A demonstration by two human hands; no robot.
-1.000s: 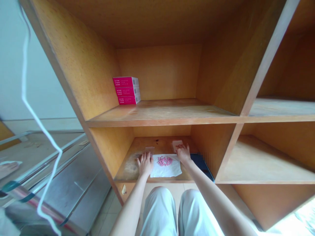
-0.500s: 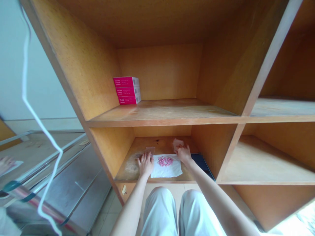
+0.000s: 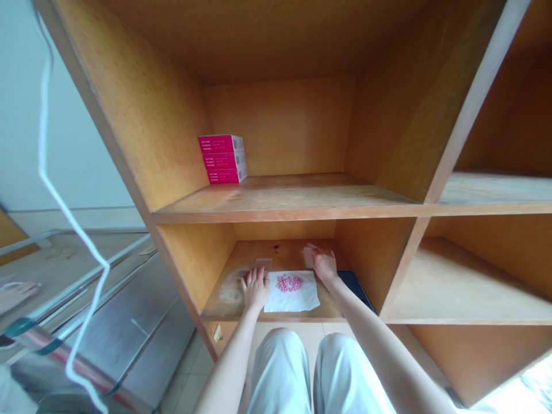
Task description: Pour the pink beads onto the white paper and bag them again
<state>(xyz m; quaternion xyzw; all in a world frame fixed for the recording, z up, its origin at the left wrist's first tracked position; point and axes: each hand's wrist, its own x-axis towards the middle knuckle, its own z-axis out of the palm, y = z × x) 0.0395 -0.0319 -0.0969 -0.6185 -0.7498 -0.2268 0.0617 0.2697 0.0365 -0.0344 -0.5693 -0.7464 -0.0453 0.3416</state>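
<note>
On the lower shelf, my left hand [image 3: 256, 287] lies flat with its fingers spread. Its fingertips touch the lower edge of a small clear plastic bag [image 3: 263, 263]. To the right of that hand is a white sheet [image 3: 293, 302], with a cluster of small pink beads [image 3: 289, 283] on it. Past the sheet's upper right corner, my right hand [image 3: 325, 265] is bent with its fingers together at several clear plastic bags [image 3: 308, 257]. The fingertips are slightly blurred, but they appear to pinch a bag.
A dark flat device [image 3: 354, 287] lies right of the sheet, partly under my right forearm. Three stacked pink boxes [image 3: 223, 159] stand on the upper shelf. At left, a white cable [image 3: 71, 218] hangs before a metal-edged table, where another person's hand [image 3: 19, 292] shows.
My right hand has shifted slightly right and its fingers have moved at the clear bags. My left hand stays put. The other person's hand at left has moved further into view.
</note>
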